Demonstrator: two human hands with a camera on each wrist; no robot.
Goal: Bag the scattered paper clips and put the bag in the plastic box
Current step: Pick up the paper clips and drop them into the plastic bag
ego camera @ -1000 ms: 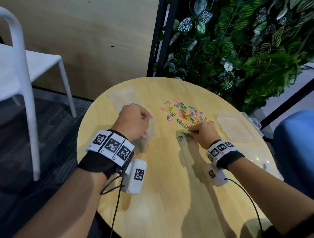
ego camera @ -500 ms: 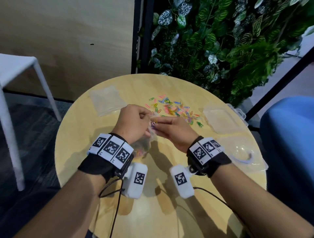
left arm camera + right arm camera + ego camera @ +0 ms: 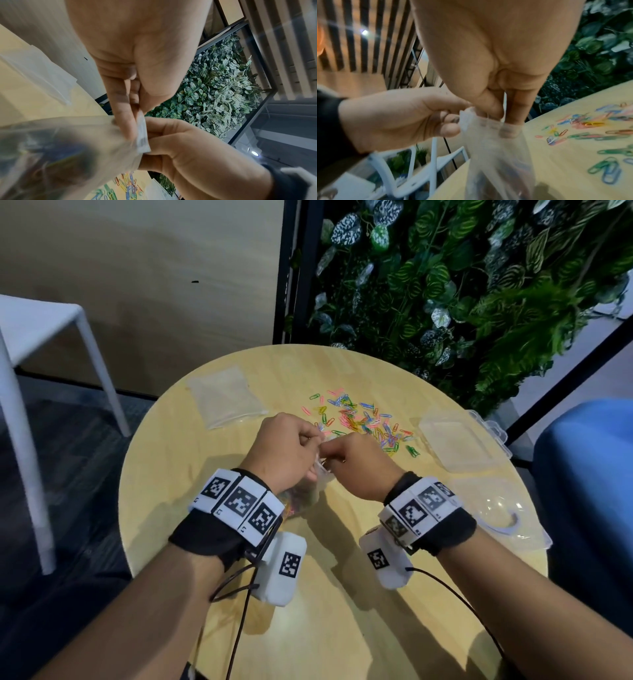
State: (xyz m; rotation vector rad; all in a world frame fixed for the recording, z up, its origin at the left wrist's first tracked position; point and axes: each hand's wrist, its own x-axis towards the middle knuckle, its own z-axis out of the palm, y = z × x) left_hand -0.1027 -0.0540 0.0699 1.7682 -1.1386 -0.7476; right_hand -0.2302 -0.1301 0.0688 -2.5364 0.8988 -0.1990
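Observation:
A clear zip bag (image 3: 303, 496) with coloured clips inside hangs over the round wooden table (image 3: 342, 604). My left hand (image 3: 317, 440) pinches one side of its top rim (image 3: 142, 135). My right hand (image 3: 329, 451) meets it from the right. Its fingertips (image 3: 510, 129) show through the plastic at the bag's mouth, pinching the other side. Whether it also holds clips is hidden. Loose paper clips (image 3: 363, 419) lie scattered just beyond my hands. The clear plastic box (image 3: 459, 440) sits to the right.
A pile of spare clear bags (image 3: 226, 398) lies at the table's far left. A clear lid (image 3: 496, 511) rests near the right edge. A white chair (image 3: 41, 337) stands left, a plant wall (image 3: 462, 285) behind, a blue seat (image 3: 589, 474) right.
My right hand left the clip pile and came to the bag's mouth. My left hand kept hold of the bag. The head view shifted right.

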